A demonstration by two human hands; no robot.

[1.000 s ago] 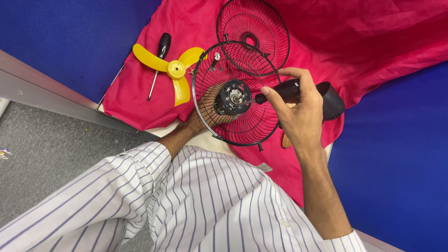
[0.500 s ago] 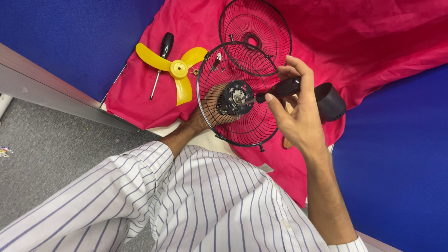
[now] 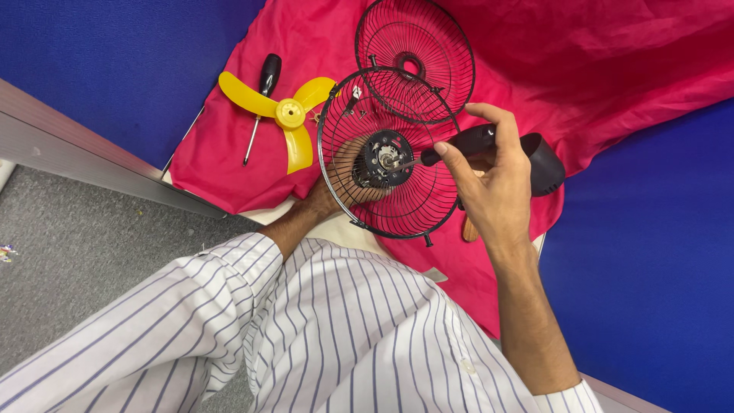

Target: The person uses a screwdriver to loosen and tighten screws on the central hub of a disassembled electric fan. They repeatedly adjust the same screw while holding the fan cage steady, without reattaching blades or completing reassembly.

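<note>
Right hand (image 3: 497,191) fingers pinch black-handled screwdriver (image 3: 459,144), shaft running left, tip at motor hub (image 3: 382,157) inside black wire fan guard (image 3: 390,153). Left hand (image 3: 344,180) grips guard from behind, over red cloth (image 3: 612,76).

No packages, labels, signs or screens anywhere in view.

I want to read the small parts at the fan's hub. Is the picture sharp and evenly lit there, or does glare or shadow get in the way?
Head view: light is soft and even, no glare; the hub looks sharp, though the grille wires cross it; the right hand and its screwdriver show no motion blur; the left hand sits shaded behind the grille.
</note>
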